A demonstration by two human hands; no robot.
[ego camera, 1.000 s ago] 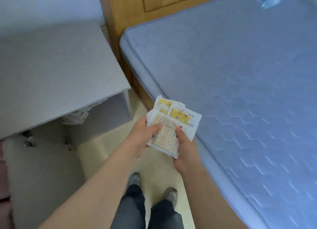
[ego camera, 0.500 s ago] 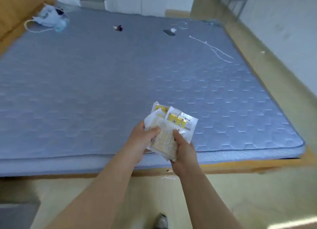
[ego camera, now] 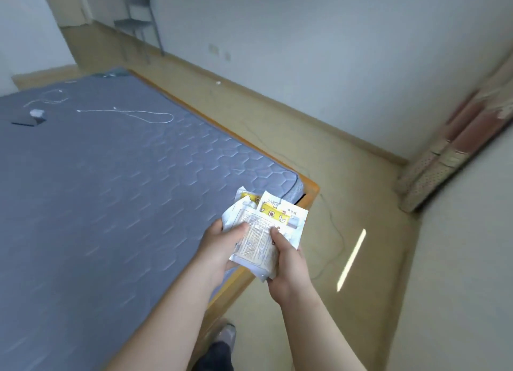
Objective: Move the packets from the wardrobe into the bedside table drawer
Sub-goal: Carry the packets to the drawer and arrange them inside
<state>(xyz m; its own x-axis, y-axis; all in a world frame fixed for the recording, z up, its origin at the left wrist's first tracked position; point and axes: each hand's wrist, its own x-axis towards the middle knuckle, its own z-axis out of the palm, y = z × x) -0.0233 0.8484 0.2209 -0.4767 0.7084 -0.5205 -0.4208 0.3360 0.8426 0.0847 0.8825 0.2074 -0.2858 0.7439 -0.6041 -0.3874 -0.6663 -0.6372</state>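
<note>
- The fanned stack of white plastic packets (ego camera: 263, 233) is held in the air in both hands, in front of the person, above the near corner of the bed.
- The top packet is a clear-edged sachet with a tan printed panel. Its long axis runs away from the person, leaning a little to the right, with its flat face turned up towards the camera.
- Behind it, packets with yellow printed bands splay out towards the upper right, and their far edges point to the bed corner.
- The left hand (ego camera: 218, 244) grips the stack's left edge, thumb pressed on the top face. Its fingers are curled underneath, mostly hidden.
- The right hand (ego camera: 287, 265) grips the near right edge, thumb on the top face. The fingers below are hidden by the packets.
- Under the hands lie a blue-grey mattress (ego camera: 111, 190) quilted in hexagons and the corner of the orange-brown wooden bed frame (ego camera: 308, 196).
- On the far part of the mattress are a loose white cable (ego camera: 133, 112), a dark flat device (ego camera: 23, 122) and a small white block (ego camera: 37, 114) just beside it.
- To the right is beige floor (ego camera: 369, 193), with a bright strip of light (ego camera: 351, 259) and a thin dark wire (ego camera: 334, 226) trailing near the bed corner.
- A grey shoe (ego camera: 226, 333) shows below, between the forearms.
- A grey chair (ego camera: 138, 18) stands well apart, against the far white wall (ego camera: 333, 51).
- A patterned object (ego camera: 433, 171) at the right is too blurred to identify.
</note>
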